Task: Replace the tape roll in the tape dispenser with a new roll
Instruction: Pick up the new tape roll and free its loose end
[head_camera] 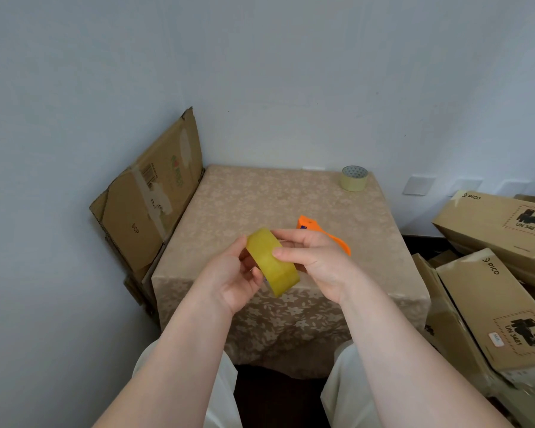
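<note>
A yellow tape roll (272,261) is held in the air above the near edge of the table (244,211), gripped by both hands. The left hand (233,282) is closed on the roll's lower left side; the right hand (311,259) is closed on its upper right side, with the thumb laid across the outer face. The roll is seen tilted, its broad band turned toward the camera.

The orange tape dispenser (309,225) is seen lying on the floral tablecloth just behind the right hand and is partly hidden by it; whether a roll is mounted in it cannot be told. A second, paler tape roll (354,178) is stood on its side near the far right corner of the table, well apart from the hands.

Open cloth is shown across the middle and left of the tabletop, between the hands and the far edge. The table's left edge is bordered by a flattened cardboard box (149,205) leaned against the wall. To the right, beyond the table's right edge, stacked cardboard boxes (488,273) are crowded close. The far edge is set against the pale wall (260,72).
</note>
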